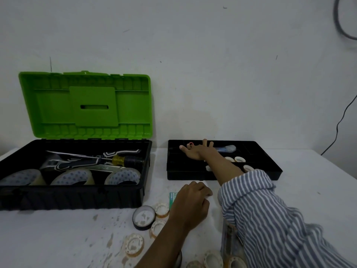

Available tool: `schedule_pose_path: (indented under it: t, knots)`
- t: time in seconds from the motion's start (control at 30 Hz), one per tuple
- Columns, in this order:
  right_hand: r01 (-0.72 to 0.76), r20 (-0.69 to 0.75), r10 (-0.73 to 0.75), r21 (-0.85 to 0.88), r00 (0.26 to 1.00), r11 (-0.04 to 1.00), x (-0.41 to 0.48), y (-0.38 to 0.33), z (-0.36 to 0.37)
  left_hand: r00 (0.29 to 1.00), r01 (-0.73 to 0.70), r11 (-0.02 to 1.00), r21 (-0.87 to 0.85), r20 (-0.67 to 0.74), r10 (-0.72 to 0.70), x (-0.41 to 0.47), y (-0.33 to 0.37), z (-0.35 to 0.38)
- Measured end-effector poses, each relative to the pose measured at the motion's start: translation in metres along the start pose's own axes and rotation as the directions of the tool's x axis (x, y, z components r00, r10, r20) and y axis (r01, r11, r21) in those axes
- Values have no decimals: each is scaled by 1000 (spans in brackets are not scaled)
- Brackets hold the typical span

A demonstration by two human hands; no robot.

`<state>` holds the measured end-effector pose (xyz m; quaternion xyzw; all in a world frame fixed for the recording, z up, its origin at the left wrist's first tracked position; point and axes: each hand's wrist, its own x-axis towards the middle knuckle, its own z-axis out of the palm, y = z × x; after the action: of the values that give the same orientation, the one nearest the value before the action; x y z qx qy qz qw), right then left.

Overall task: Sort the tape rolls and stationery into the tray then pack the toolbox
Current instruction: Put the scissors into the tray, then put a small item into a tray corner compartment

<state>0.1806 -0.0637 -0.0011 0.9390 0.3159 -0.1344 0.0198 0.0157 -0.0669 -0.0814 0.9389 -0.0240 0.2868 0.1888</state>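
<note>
My right hand (197, 151) reaches over the far left part of the black tray (270, 176) with fingers spread, and a small red-and-white item (190, 145) lies at its fingertips. The tray holds small clear tape rolls (239, 159) and a bluish clear item (228, 148). My left hand (190, 204) rests on the table with curled fingers, partly covering a small green packet (172, 198); what is under it is hidden. A black tape roll (144, 217) and several small clear rolls (161, 209) lie near it. The open toolbox (77, 196) stands at the left.
The toolbox's green lid (87, 105) stands upright against the wall. Inside the box lie three large tape rolls (123, 176), a screwdriver (123, 160) and other tools. A flat packaged item (229, 238) shows under my right sleeve. Cables hang on the wall at the right.
</note>
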Motion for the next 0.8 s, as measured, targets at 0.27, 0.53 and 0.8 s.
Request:
schedule_pose_path:
  t: [0.27, 0.53, 0.8]
  knots:
    - [70, -132, -53, 123, 990, 990, -5, 8, 14, 1000, -16, 1000, -13, 4, 16, 1, -3, 0]
    - [207, -323, -135, 199, 937, 958, -57, 58, -12, 1000, -11, 1000, -19, 14, 11, 0, -2, -1]
    - [-53, 129, 30, 178, 991, 983, -118, 113, -11, 999, 15, 1000, -23, 48, -14, -4, 2, -3]
